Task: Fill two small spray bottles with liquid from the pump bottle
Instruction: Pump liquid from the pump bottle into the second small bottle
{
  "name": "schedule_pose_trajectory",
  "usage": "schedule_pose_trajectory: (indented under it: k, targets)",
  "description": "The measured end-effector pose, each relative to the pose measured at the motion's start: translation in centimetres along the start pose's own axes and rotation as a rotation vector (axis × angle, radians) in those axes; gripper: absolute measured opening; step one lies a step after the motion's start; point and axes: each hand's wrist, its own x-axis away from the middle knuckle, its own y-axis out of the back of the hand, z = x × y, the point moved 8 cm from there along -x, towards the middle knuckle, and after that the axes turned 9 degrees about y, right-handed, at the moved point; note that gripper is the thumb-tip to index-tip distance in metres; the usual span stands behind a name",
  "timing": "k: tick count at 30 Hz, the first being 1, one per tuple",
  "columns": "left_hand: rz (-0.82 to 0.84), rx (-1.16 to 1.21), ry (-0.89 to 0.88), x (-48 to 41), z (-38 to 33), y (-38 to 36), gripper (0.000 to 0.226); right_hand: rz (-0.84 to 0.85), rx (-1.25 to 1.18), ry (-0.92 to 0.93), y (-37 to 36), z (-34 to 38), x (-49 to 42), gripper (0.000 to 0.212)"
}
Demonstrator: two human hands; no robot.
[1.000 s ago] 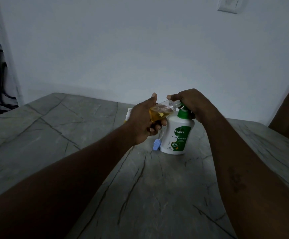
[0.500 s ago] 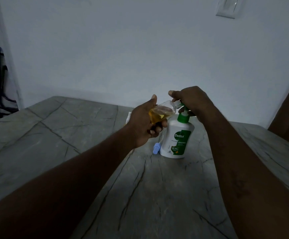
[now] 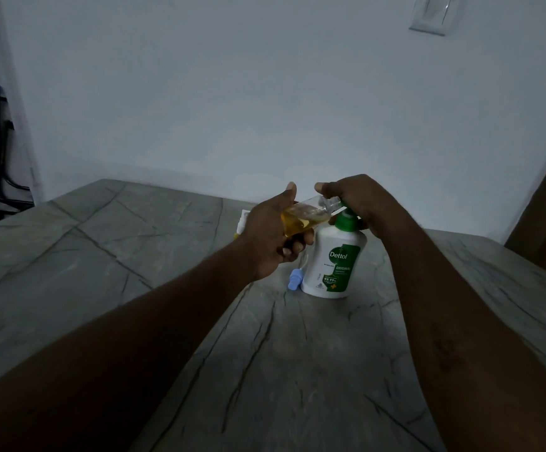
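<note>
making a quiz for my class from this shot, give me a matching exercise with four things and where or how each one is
Things
1 small spray bottle
2 pump bottle
3 blue spray cap
4 right hand

States
a lying on the table by the pump bottle's base
b standing upright on the table
c tilted in the left hand, part full of amber liquid
d curled over the green pump head

Pairs: 1-c, 2-b, 3-a, 4-d
</note>
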Motion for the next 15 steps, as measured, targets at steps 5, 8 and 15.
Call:
schedule_pose_trajectory:
  k: [5, 8, 15]
  targets:
    - [0.025, 0.027, -0.008, 0.0, -0.2, -0.3, 0.061, -0.065, 0.073, 0.109, 1.3, 1.3, -0.4, 0.041]
    - [0.025, 0.022, -0.014, 0.0, -0.3, -0.3, 0.061, -0.052, 0.047, 0.099, 1.1, 1.2, -0.4, 0.037]
    - [0.013, 0.001, -0.005, 0.1, -0.2, -0.1, 0.062, 0.037, -0.003, -0.006, 0.0, 0.1, -0.2, 0.034]
